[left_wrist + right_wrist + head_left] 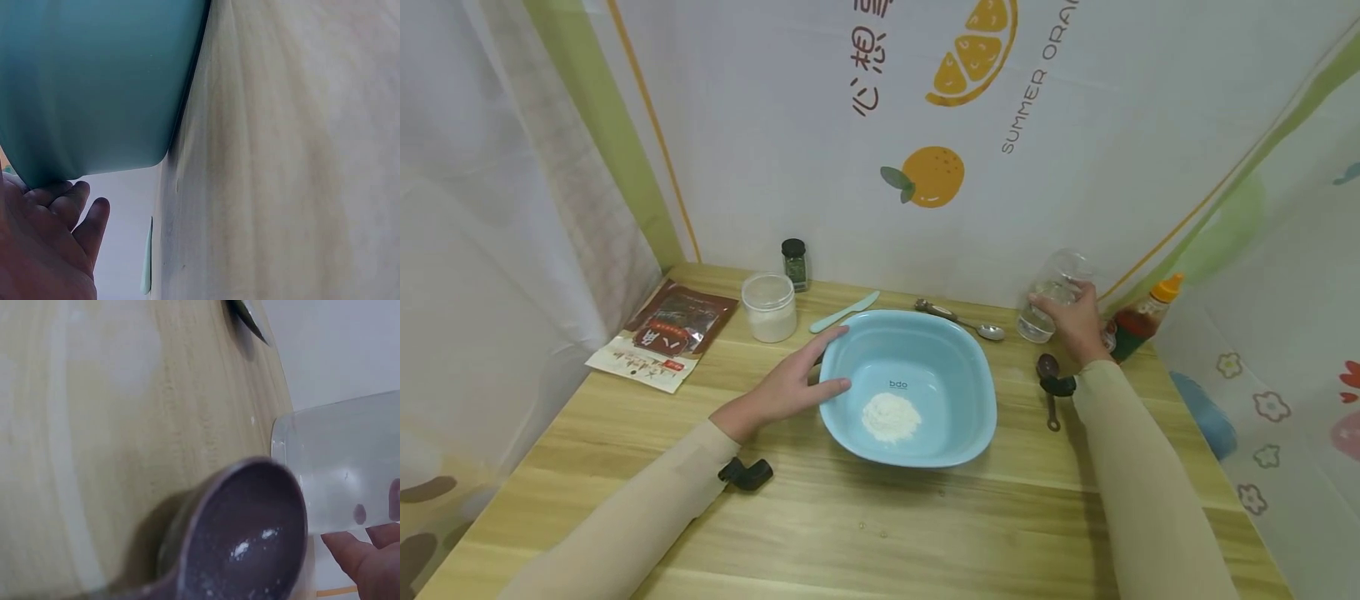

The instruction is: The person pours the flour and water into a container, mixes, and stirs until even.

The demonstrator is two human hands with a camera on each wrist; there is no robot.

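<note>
Holding the clear cup (pixel 1060 283) upright seems wise: the right hand (pixel 1075 325) curls round it at the back right of the bench (pixel 985 533). The left hand (pixel 786 385) pinches the blue basin (pixel 951 417) by its rim, mid-bench, a grip that should stop it sliding.

A light-blue basin (pixel 955 408) and white powder (pixel 891 417) contrast with a yellow-brown, wood-grained counter (pixel 865 550), a dark brown measuring spoon (pixel 1047 365), beige sleeves (pixel 636 512), an orange-capped squeeze bottle (pixel 1138 323) and a white curtain (pixel 767 125) patterned with orange fruit (pixel 934 177).

Powder (pixel 891 417) in basin (pixel 951 412), spoon (pixel 991 332) behind
</note>
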